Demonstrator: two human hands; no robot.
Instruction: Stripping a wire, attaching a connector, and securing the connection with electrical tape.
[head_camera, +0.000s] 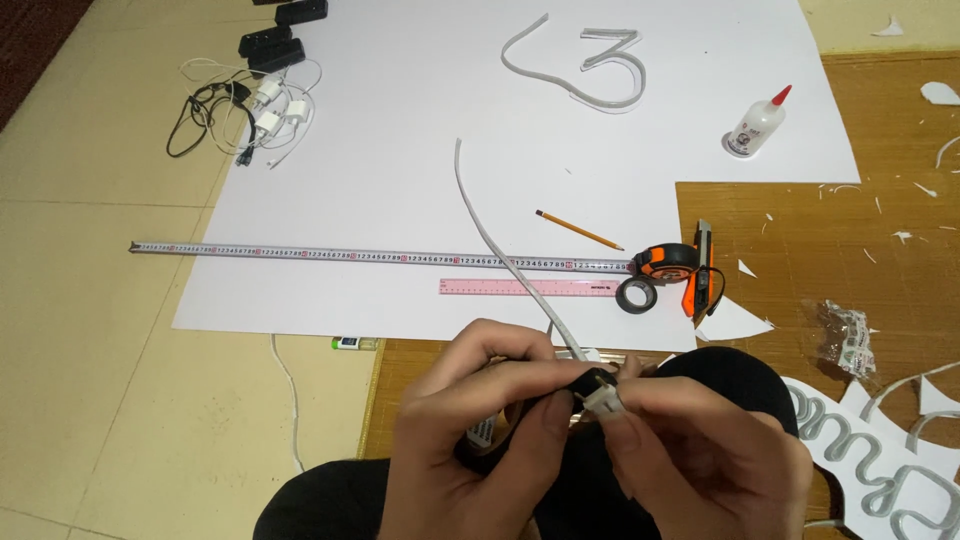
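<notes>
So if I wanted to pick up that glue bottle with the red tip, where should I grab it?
Probably around the glue bottle's wide white body, coming from above and closing from both sides. It leans with its slim red nozzle pointing up and to the right, too thin to hold well. It stands alone near the white sheet's right edge, so nothing crowds it.

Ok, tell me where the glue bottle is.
In the head view, the glue bottle stands upper right, near the right edge of the white sheet, far beyond both hands, right of the bent white strips.
</notes>
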